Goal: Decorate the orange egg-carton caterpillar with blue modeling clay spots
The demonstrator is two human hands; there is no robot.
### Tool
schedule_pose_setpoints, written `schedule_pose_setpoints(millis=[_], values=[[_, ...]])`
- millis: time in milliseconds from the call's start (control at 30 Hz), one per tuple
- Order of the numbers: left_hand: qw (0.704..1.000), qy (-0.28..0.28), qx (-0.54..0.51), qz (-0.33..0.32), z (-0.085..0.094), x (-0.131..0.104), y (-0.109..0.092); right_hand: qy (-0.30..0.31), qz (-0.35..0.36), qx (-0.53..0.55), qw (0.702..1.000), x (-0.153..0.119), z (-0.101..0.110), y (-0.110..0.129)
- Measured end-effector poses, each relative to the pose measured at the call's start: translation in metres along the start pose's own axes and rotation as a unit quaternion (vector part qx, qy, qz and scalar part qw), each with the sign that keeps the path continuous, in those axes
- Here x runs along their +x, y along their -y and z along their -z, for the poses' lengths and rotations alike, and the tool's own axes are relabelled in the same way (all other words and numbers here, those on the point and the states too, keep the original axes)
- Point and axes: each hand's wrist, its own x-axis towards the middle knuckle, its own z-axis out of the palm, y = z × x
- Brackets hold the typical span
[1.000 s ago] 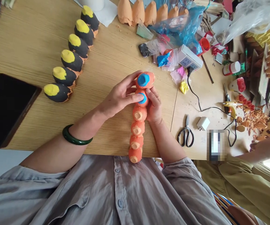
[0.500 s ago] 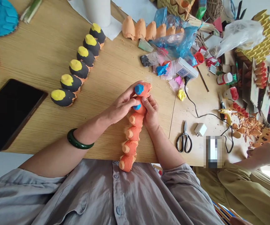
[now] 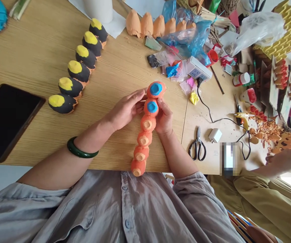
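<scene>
A strip of egg-carton cups (image 3: 148, 124) coated in orange clay is held up over the table's front edge, its rounded tips facing me. The two far cups carry blue clay caps; the others show bare, paler tips. My right hand (image 3: 164, 118) grips the strip from the right, thumb beside the second cup. At its far left side is my left hand (image 3: 127, 109), with its fingers bent against the strip and the fingertips partly hidden behind it. A dark green bangle (image 3: 82, 148) circles my left wrist.
A row of black cups with yellow caps (image 3: 74, 67) stands left, beyond a dark tablet (image 3: 10, 121). Scissors (image 3: 198, 145), a power strip (image 3: 198, 69), clay packets (image 3: 173, 70) and an orange carton strip (image 3: 146, 25) lie right and back. Another person's hand (image 3: 284, 160) is far right.
The strip has turned so its capped tips face upward toward me. My left thumb has come off the second blue cap, and the left hand has shifted slightly left. The view has shifted a little.
</scene>
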Motion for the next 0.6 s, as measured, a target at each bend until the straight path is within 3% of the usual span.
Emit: schedule_pose_setpoints(millis=[100,300,600], values=[[1.000,0.005,0.026,-0.016,-0.0031,-0.0023,-0.0036,0.000,0.006,0.002,1.000,0.0007,0.0002,-0.0001],[0.990,-0.046,0.112,-0.077,-0.0013,-0.0062,-0.0056,-0.032,0.041,-0.063,0.997,0.0013,-0.0012,-0.0049],[0.997,-0.050,0.054,-0.024,-0.0025,-0.0047,-0.0059,-0.025,0.024,-0.096,0.995,-0.0003,-0.0011,-0.0049]])
